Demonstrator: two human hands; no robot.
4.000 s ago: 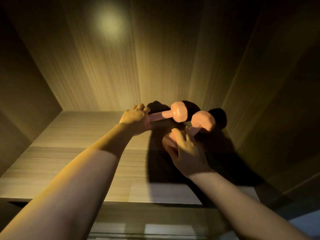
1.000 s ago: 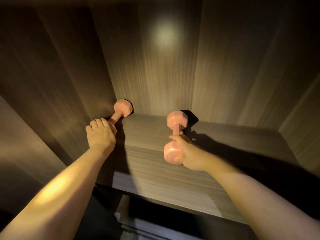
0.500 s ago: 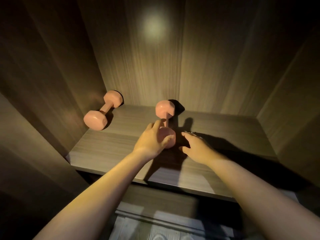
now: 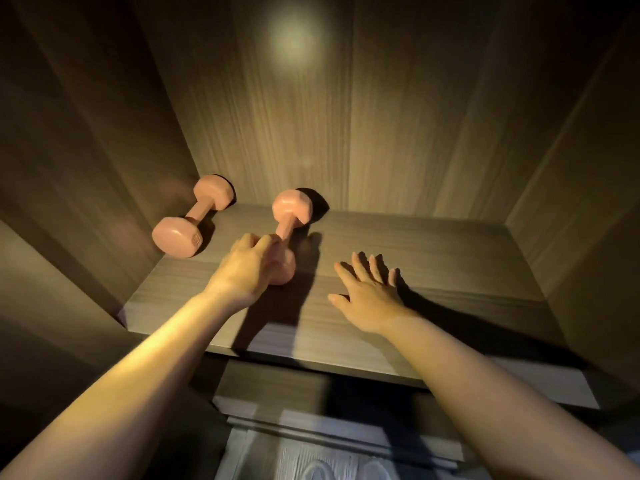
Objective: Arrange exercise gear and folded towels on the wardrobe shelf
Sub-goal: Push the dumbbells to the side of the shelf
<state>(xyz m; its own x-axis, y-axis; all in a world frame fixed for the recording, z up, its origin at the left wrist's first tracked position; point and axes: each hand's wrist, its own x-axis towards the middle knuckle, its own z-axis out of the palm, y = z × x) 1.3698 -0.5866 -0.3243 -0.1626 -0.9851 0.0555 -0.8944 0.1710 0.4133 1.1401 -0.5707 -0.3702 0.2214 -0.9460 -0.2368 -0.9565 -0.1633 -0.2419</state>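
Sitting mid-shelf with its far head near the back wall, the middle dumbbell (image 4: 289,211) is changing hands. The left hand (image 4: 247,268), having left the corner dumbbell (image 4: 200,215) lying by the left wall, is now curling over its near head. The right hand (image 4: 367,292), having let go, is spreading flat and empty low over the shelf (image 4: 433,271), to the right. Both weights are probably just being straightened now; towels are not showing.

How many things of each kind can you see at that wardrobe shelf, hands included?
Pink dumbbells: 2, the left dumbbell by the side wall and the middle dumbbell
Hands: 2, the left hand gripping the middle dumbbell's near end and the right hand with fingers spread over the shelf
Total: 4
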